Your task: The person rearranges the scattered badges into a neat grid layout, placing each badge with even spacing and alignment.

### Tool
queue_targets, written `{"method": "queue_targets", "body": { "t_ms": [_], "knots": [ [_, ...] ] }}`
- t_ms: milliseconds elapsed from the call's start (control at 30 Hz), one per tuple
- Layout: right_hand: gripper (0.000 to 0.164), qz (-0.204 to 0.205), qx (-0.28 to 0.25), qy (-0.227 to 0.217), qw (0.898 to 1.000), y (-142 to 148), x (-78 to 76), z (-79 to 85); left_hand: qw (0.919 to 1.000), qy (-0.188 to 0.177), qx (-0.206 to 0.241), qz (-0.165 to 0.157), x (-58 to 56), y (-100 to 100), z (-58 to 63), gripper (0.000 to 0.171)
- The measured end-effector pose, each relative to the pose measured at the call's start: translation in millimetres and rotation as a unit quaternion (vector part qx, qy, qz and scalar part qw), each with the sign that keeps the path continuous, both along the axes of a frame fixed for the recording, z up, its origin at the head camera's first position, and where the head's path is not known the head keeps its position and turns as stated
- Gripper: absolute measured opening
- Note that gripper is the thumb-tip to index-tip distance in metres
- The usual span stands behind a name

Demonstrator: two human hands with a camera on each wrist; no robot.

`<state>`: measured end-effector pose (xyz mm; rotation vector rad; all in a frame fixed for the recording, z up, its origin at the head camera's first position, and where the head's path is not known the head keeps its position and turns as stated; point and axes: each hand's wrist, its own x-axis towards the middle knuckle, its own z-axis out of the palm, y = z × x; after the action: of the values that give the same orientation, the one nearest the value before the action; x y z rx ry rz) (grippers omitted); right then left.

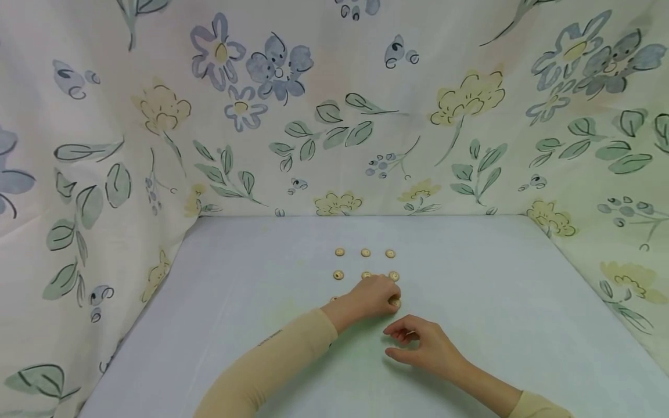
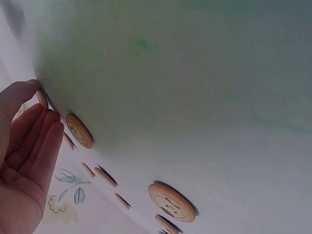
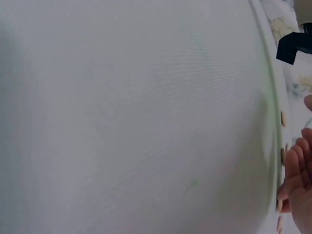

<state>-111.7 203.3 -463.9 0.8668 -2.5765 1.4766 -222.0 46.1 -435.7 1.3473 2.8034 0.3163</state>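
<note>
Buttons (image 1: pixel 365 253) are lying in rows on the table (image 1: pixel 251 290); left hand (image 1: pixel 373 297), nearer, is pinching one (image 1: pixel 395 302) at its fingertips, while right hand (image 1: pixel 423 345) is hovering behind, fingers loosely curled.

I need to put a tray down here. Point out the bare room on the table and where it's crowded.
Free: the table right of the buttons, up to the floral cloth, and the stretch left of them. Crowded: the middle, where the left hand covers part of the grid and the right hand lies just below.
</note>
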Motion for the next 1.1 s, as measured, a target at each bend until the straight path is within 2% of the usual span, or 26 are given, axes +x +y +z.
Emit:
{"method": "queue_targets", "body": {
  "t_ms": [400, 967, 1100],
  "knots": [
    [0.027, 0.004, -0.001, -0.01, 1.0, -0.9, 2.8, 1.0, 0.9998, 0.019, -0.004, -0.005, 0.1, 0.7, -3.8, 0.024],
    [0.027, 0.001, 0.001, -0.015, 1.0, -1.3, 4.9, -1.5, 0.9999, 0.009, 0.0, -0.004, 5.0, -3.3, -1.8, 0.016],
    [0.027, -0.001, 0.0, -0.014, 1.0, -1.2, 5.0, -1.5, 1.0, 0.003, 0.0, 0.005, 5.9, -6.2, -2.9, 0.012]
  ]
}}
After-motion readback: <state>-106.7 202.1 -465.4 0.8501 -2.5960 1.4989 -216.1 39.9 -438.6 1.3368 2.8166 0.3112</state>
